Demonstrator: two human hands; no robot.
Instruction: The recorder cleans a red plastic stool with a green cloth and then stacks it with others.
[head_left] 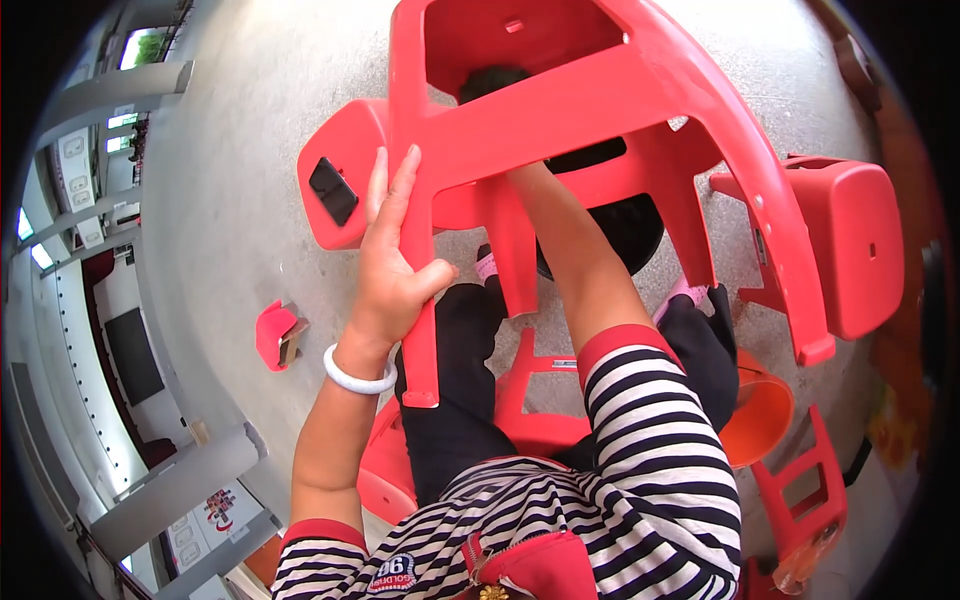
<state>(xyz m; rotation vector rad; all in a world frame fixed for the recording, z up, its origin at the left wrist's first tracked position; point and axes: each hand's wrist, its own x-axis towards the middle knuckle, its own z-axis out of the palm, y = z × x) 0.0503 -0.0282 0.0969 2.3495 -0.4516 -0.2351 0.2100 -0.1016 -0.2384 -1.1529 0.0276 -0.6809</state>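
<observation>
Seated person, red plastic stool (600, 110) tipped upside down over the lap, filling the upper centre of the frame, legs splayed toward the viewer. Left hand (392, 262) wrapped loosely around one leg near centre left: thumb hooked round one side, palm against it, fingers stretched long up the leg toward the seat, not clenched. A white bangle (358, 378) sits on that wrist. Right hand: forearm (575, 250) reaches up under a cross brace and the hand itself is hidden behind the red plastic, so I cannot tell whether it is open or closed or what it has hold of. Judging by this, the work on the stool looks mid-way: it is steadied and being handled underneath, nothing visibly finished or set aside from it. A second stool (850, 245) stands at the right edge, seat up, and another red frame (810, 490) lies at lower right beside an orange bucket (760, 415). A dark phone (333, 190) rests on a flat red part at upper left of centre. On the concrete floor (240, 200) at mid-left, a small red piece with a tan block (277, 335). Labels and signs: pale rectangular panels on the wall along the far left edge; a small white sticker on the stool leg at right; a round patch on the striped shirt (620, 470) at bottom centre.
</observation>
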